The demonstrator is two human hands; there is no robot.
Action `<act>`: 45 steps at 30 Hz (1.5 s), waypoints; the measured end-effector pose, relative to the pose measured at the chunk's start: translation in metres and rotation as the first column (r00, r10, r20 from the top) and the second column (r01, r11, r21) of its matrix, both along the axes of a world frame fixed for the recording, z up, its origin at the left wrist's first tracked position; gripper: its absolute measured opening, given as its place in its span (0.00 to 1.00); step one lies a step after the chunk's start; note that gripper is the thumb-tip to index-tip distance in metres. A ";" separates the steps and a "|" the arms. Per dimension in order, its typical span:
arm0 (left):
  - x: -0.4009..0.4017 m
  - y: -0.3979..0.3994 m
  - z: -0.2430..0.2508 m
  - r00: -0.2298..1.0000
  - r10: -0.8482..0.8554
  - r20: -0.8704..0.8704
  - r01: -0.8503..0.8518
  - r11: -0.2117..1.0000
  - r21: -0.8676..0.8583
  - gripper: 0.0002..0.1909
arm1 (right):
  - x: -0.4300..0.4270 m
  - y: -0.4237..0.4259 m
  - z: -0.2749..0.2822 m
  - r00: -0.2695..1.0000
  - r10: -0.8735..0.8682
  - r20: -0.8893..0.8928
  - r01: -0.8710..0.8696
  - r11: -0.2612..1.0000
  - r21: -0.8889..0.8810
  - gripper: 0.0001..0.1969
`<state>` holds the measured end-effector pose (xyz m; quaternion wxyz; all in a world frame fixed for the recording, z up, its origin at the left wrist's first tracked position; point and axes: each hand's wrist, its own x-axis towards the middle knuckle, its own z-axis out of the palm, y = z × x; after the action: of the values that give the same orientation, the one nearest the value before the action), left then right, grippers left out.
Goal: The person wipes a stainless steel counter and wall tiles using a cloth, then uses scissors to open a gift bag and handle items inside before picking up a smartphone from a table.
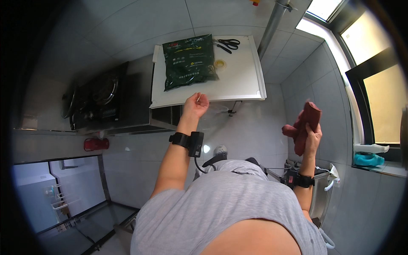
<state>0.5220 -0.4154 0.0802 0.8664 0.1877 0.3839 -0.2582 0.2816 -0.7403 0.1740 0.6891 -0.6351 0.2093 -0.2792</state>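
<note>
A bunched dark red cloth [306, 119] is gripped in my right hand [314, 138], raised at the right, well off the table. Part of the cloth sticks out to the left of the fingers. My left hand [197, 105] is at the front edge of the white table [236, 87], palm up with fingers loosely curled, and I see nothing held in it. Just beyond it lies a filled dark green plastic bag [189, 62] bearing print. Right of the bag are black-handled scissors [230, 43], another black-handled tool [224, 48] and a roll of yellowish tape [220, 64].
A black gas stove [102, 92] stands left of the table. Behind the table's right side rises a grey pipe [272, 27]. White [371, 148] and teal bottles [369, 160] lie on the window sill at right. A red object [96, 144] sits at lower left.
</note>
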 end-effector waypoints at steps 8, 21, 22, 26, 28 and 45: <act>0.054 0.018 -0.036 1.000 -0.007 -0.030 0.011 0.991 0.137 0.20 | 0.081 -0.001 -0.025 0.968 0.162 -0.192 -0.173 0.984 -0.041 0.15; 0.138 0.005 -0.078 0.963 0.152 -0.223 -0.064 0.931 0.359 0.17 | 0.224 -0.044 -0.048 0.871 0.391 -0.297 -0.405 0.914 0.015 0.12; 0.139 0.002 -0.078 0.959 0.160 -0.233 -0.066 0.928 0.366 0.17 | 0.231 -0.046 -0.048 0.859 0.401 -0.320 -0.422 0.907 0.004 0.12; 0.144 0.006 -0.091 0.922 0.262 -0.284 -0.108 0.881 0.461 0.14 | 0.252 -0.055 -0.055 0.781 0.474 -0.406 -0.506 0.862 0.034 0.13; 0.149 0.016 -0.096 0.917 0.276 -0.289 -0.123 0.883 0.453 0.15 | 0.263 -0.053 -0.062 0.774 0.475 -0.419 -0.513 0.858 0.023 0.14; 0.151 0.095 -0.058 0.979 0.168 0.116 -0.199 0.911 0.361 0.20 | 0.297 0.069 -0.113 0.283 0.475 -0.833 -0.938 -0.043 -0.344 0.22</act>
<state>0.6734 -0.3209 0.0220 0.8508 0.3216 0.4056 -0.0904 0.5785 -0.6713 0.0605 0.2470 -0.9191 -0.1746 0.2524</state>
